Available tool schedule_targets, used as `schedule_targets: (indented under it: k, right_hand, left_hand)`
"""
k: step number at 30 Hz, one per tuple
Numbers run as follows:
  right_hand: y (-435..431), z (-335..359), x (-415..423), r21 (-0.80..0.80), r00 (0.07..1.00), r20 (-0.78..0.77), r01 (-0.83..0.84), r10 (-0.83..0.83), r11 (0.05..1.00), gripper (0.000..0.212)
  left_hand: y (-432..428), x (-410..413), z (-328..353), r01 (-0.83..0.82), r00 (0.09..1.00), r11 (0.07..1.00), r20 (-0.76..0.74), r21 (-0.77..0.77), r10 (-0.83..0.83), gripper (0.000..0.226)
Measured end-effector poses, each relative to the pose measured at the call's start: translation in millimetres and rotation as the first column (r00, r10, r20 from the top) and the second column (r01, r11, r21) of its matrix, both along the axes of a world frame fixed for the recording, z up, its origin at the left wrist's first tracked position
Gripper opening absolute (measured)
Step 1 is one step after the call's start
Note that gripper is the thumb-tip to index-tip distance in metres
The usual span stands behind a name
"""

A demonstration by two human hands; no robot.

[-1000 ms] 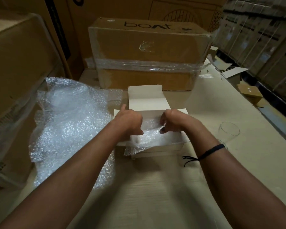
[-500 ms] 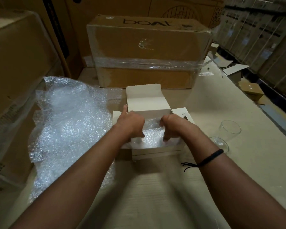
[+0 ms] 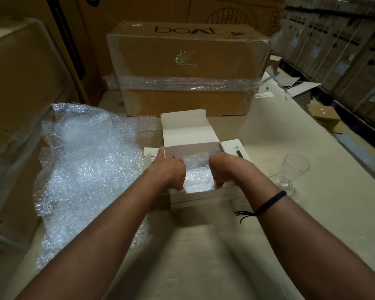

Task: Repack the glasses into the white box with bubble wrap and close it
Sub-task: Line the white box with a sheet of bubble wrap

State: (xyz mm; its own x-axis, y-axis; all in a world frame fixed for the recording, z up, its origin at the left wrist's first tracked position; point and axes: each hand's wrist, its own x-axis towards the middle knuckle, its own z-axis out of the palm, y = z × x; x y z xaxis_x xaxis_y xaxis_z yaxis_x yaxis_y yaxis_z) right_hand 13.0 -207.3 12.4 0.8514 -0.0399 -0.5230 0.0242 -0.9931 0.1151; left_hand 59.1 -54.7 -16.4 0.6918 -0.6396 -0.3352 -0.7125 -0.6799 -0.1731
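White box (image 3: pixel 204 200) with its lid open sits on the table (image 3: pixel 204 256), and both the left hand (image 3: pixel 168 171) and the right hand (image 3: pixel 228 168) curl their fingers into the bubble wrap (image 3: pixel 196 179) inside it, while two glasses (image 3: pixel 297 166) are near its right side.

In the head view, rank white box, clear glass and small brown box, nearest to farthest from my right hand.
1. White box: right hand reaches into it.
2. Clear glass: just to its right.
3. Small brown box: far right, farther back.
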Motion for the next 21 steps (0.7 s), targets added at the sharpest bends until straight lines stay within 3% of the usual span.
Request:
schedule_targets:
  k: [4,8,14,17,19,21]
  right_hand:
    - [-10.3,10.2,9.5,0.146,0.955,0.269,0.089,-0.126,0.985,0.041]
    - [-0.2,-4.4,10.0,0.171,0.978,0.170,0.088,-0.118,0.981,0.053]
    - [8.8,-17.5,4.2,0.125,0.993,0.104,0.037,-0.050,0.991,0.059]
    - [5.4,-5.8,5.5,0.130,0.981,0.164,0.084,-0.105,0.988,0.048]
    - [2.4,4.5,3.4,0.094,0.979,0.161,0.108,-0.123,0.990,0.037]
    - [2.1,10.6,-1.3,0.016,0.991,0.096,0.090,-0.092,0.996,0.024]
  left_hand:
    - [3.2,5.4,15.2,-0.124,0.988,0.991,-0.097,-0.041,0.120,0.060]
    - [-4.9,-6.1,1.4,-0.131,0.991,0.980,0.013,0.148,0.131,0.069]
    - [-6.9,-15.5,-9.8,-0.117,0.984,0.983,0.151,0.139,0.095,0.057]
    - [0.4,-12.0,0.7,-0.085,0.989,0.996,0.121,-0.007,0.085,0.058]
    - [6.4,-10.8,15.8,-0.069,0.993,0.990,0.088,-0.127,0.080,0.038]
    - [7.8,-11.0,28.5,-0.072,0.997,0.976,-0.042,-0.208,0.065,0.018]
